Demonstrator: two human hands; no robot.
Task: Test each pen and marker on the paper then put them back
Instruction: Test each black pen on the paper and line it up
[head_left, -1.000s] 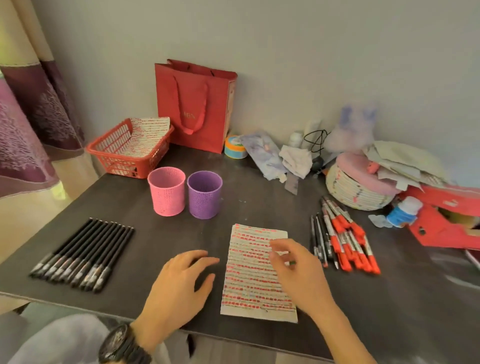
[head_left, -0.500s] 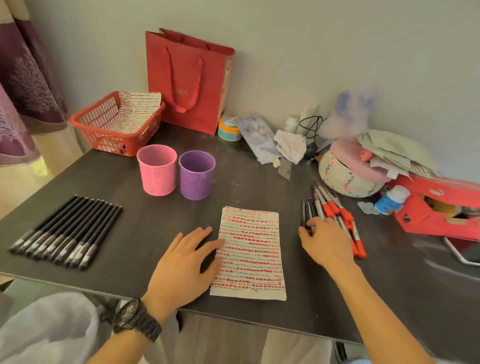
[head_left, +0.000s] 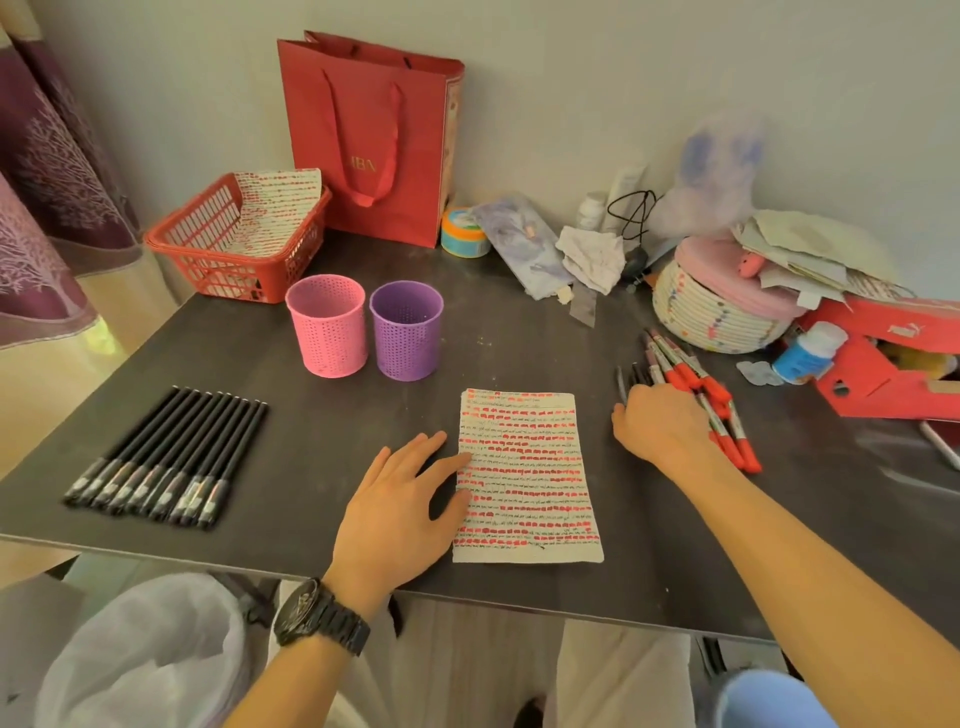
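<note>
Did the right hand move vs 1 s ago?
Yes. The right hand shifted right, from over the paper to the marker pile beside it.

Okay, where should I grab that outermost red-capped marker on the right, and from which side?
Pinch its pale barrel just beyond the red cap, coming from above and from the right. The outermost marker lies flat at the pile's right edge with only table beside it; its left side lies against other markers. Your right hand sits over the pile's left part.
</note>
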